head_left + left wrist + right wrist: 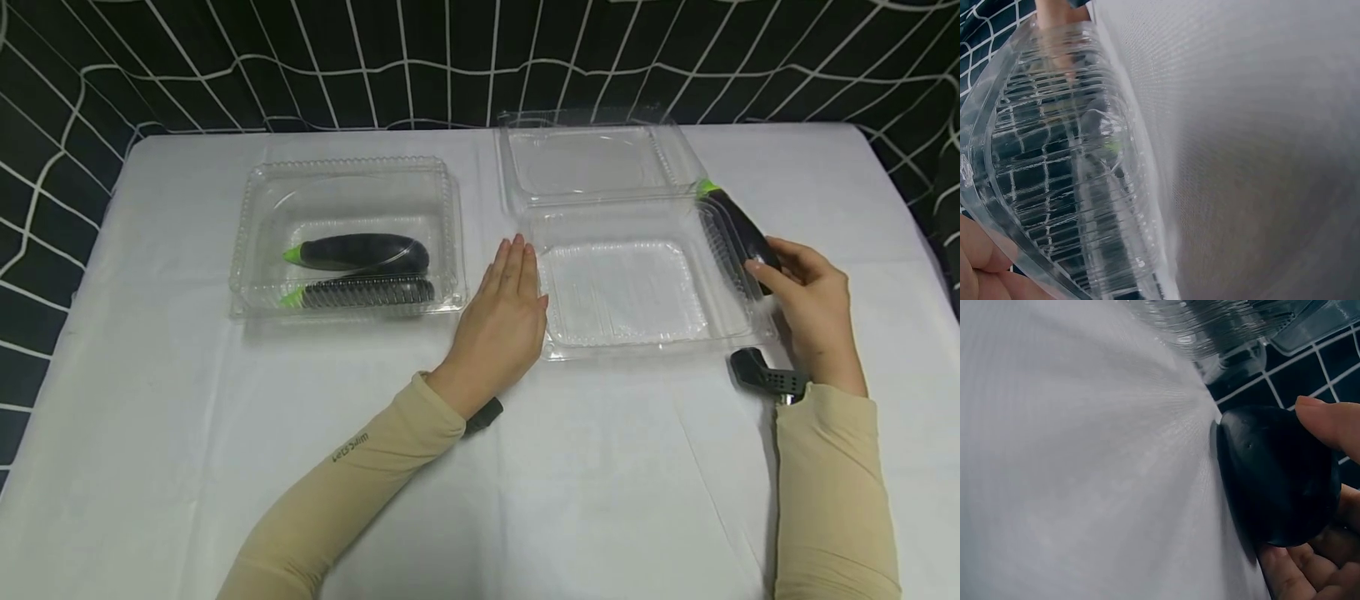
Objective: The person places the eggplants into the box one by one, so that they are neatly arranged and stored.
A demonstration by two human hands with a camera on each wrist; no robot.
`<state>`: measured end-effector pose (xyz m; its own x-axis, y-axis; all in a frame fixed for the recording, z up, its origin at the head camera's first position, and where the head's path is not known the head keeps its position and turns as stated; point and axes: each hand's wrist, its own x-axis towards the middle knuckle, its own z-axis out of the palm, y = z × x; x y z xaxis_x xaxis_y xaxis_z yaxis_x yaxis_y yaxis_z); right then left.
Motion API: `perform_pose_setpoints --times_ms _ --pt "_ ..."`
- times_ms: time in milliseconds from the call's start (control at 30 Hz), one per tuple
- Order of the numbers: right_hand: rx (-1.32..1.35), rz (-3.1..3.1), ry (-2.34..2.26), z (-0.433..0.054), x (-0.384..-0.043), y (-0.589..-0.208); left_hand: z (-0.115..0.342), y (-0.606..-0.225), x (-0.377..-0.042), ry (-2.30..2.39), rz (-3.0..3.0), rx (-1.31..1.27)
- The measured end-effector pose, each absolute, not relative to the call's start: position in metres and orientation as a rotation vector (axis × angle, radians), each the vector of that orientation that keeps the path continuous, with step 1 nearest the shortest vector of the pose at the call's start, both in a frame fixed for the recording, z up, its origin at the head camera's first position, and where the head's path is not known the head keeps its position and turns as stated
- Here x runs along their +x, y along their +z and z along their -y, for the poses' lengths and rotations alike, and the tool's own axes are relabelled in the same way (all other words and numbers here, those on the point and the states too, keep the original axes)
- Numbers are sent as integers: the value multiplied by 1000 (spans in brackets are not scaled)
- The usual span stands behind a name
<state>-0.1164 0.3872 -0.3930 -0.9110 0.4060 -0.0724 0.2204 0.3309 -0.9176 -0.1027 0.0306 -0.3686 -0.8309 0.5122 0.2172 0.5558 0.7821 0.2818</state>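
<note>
My right hand (813,300) grips a dark eggplant with a green tip (738,218) by its thick end. That eggplant lies against or just outside the right wall of an open clear plastic clamshell box (630,292); in the right wrist view its rounded end (1279,478) is close to the white cloth, thumb above and fingers below. Straight fingers of my left hand (502,333) touch the left edge of the same box. In the left wrist view, the box's ribbed wall (1054,162) stands by those fingertips (985,247). No eggplant shows inside this box.
Left of it, a second clear box (345,187) holds an eggplant (360,252) and another dark green-tipped shape (360,292) behind its ribbed wall. The open box's raised lid (585,162) leans toward a white net (480,71) behind the white-covered table (600,483).
</note>
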Motion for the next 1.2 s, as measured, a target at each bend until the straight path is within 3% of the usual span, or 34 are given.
perform_pose_setpoints --times_ms 233,1200 --pt "-556 2090 1965 -388 -114 -395 -31 -368 -101 -513 2859 -868" --pt "-494 1756 2176 -384 -120 -396 -30 -369 -103 -498 2826 -859"
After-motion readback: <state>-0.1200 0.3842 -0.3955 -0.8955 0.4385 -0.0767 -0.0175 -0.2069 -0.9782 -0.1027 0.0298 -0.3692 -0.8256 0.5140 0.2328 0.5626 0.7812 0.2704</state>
